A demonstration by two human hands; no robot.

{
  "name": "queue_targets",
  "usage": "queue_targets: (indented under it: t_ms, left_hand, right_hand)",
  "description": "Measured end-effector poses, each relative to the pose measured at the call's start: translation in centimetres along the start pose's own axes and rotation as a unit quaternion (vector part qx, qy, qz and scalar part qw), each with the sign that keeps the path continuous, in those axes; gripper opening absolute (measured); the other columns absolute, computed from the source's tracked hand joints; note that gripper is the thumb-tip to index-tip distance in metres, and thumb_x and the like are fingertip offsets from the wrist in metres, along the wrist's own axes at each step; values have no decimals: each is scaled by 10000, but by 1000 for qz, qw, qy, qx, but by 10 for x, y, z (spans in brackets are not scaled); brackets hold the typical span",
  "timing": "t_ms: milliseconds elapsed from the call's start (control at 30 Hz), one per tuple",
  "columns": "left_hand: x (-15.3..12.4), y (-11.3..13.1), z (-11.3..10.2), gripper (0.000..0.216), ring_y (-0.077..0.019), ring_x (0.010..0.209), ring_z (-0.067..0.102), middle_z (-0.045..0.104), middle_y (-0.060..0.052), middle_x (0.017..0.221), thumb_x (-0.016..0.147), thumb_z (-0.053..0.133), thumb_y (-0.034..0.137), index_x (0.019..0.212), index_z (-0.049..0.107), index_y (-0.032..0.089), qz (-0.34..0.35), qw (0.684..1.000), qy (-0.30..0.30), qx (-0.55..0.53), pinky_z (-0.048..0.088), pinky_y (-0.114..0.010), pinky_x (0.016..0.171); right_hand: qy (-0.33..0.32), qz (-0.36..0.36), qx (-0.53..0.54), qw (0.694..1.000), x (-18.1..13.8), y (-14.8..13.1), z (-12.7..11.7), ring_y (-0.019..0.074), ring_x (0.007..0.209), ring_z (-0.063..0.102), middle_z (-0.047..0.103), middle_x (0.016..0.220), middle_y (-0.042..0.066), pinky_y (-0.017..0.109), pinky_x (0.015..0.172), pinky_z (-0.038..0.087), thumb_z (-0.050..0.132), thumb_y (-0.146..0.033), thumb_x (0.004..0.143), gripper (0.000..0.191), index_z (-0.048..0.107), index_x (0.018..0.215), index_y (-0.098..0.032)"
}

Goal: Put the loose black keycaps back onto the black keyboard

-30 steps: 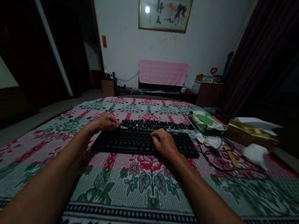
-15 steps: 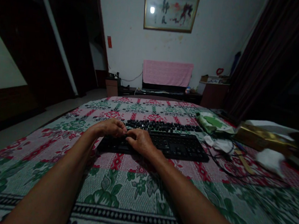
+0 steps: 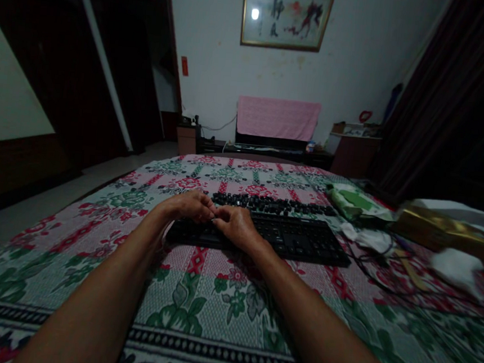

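A black keyboard (image 3: 292, 238) lies on a floral cloth (image 3: 223, 304) that covers the table. Behind it runs a row of loose black keycaps (image 3: 274, 205). My left hand (image 3: 189, 205) and my right hand (image 3: 236, 226) meet over the keyboard's left end, fingertips pinched together and touching. Whatever the fingers pinch is too small and too dark to make out.
A green and white packet (image 3: 356, 203), a white cloth (image 3: 366, 236), tangled dark cables (image 3: 391, 259), a gold box (image 3: 441, 233) and a white wad (image 3: 457, 268) lie at the right. A pink-covered stand (image 3: 277, 119) is by the far wall.
My right hand moved from the middle of the keyboard to its left end and met my left hand. The view has shifted a little leftward.
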State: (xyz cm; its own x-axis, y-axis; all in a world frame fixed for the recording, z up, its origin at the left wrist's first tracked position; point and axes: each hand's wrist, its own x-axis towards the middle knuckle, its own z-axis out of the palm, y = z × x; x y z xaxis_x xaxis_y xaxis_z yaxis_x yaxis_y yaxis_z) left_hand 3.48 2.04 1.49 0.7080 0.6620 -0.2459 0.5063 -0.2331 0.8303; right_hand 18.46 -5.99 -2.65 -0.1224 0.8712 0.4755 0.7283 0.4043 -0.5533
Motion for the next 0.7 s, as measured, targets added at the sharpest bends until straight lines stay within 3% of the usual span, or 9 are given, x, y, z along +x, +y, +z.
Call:
queue_targets:
  t_ms: [333, 700]
  left_hand:
    - [0, 4, 6, 193, -77, 474, 442, 517, 32, 510, 525, 544, 241, 678, 589, 130, -40, 995, 34, 80, 347, -191, 462]
    - [3, 3, 9, 205, -60, 411, 322, 402, 47, 439, 525, 526, 302, 616, 584, 127, -68, 982, 53, 169, 253, -189, 403]
  right_hand:
    - [-18, 44, -35, 998, 3, 1, 7, 120, 638, 578, 653, 709, 0, 186, 561, 392, 550, -251, 640, 181, 643, 783, -192]
    - [-44, 86, -57, 994, 5, 2, 11, 121, 653, 581, 658, 714, -11, 185, 578, 399, 558, -258, 617, 178, 654, 766, -238]
